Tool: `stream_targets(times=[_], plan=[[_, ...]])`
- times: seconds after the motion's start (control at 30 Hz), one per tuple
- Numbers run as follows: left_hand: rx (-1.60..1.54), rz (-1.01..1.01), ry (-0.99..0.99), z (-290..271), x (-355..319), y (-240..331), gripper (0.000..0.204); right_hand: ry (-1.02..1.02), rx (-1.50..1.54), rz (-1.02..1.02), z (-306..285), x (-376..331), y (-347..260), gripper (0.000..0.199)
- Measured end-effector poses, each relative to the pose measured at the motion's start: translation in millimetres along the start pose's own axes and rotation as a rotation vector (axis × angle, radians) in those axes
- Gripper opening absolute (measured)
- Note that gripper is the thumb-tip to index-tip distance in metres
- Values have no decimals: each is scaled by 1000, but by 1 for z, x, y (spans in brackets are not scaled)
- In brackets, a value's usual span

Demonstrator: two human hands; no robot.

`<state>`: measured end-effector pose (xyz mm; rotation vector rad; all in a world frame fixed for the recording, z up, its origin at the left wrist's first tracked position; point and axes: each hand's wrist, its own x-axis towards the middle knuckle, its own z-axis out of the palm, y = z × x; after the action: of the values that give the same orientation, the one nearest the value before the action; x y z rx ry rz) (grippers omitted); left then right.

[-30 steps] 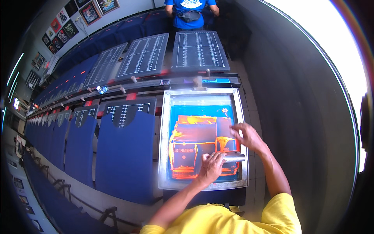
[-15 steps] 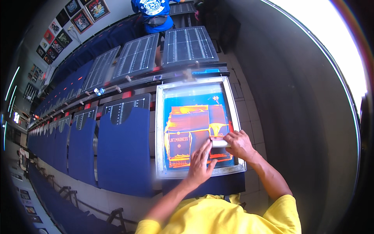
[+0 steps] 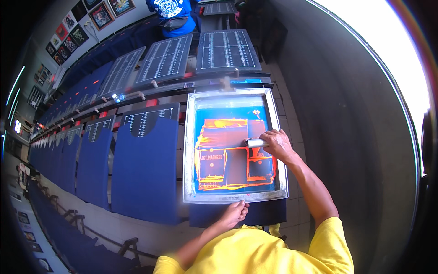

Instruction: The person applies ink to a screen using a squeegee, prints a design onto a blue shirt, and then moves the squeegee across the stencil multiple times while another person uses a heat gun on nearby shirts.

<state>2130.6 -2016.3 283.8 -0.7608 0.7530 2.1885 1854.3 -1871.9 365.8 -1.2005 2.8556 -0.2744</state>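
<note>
A screen printing frame (image 3: 187, 150) with a pale metal rim lies in front of me, its blue mesh smeared with orange ink (image 3: 224, 122). My right hand (image 3: 277, 144) is closed round a short squeegee (image 3: 256, 143) with a silvery handle, resting on the right middle of the mesh. At the frame's near edge, my left hand (image 3: 235, 214) is curled with its fingertips on the rim. Part of its grip is hidden under that edge. Beneath the near side, a dark blue cloth-covered board (image 3: 237, 220) sticks out.
To the left, a row of boards with dark blue fabric (image 3: 145, 173) runs off into the distance. Bare dark boards with white markings (image 3: 228, 51) stand beyond a rail (image 3: 169, 87). A person in a blue shirt (image 3: 175, 16) is at the far side. A grey wall (image 3: 351, 118) rises on the right.
My left hand has left the squeegee and come back to the frame's near edge. With the squeegee still in it, my right hand has moved farther away up the mesh.
</note>
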Motion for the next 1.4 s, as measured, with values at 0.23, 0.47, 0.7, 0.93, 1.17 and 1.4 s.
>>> stream_targets(times=[0.23,0.47,0.7,0.93,1.17,1.4], plan=[[-67,-58,-78,-6,-2,5,30,26,-67,-95,9,-74,-32,32],[-24,-4,-19,-2,0,2,30,42,-58,-13,-5,-114,-63,38],[889,651,164,14,-28,37,30,1,-81,3,8,-132,-69,39],[1569,1161,150,36,11,63,43,167,-46,-41,22,-127,-63,18],[1584,1219,227,49,76,167,34,241,-86,-3,19,-29,-8,16],[1712,1271,270,47,33,117,34,234,-75,-43,8,-85,-37,13]])
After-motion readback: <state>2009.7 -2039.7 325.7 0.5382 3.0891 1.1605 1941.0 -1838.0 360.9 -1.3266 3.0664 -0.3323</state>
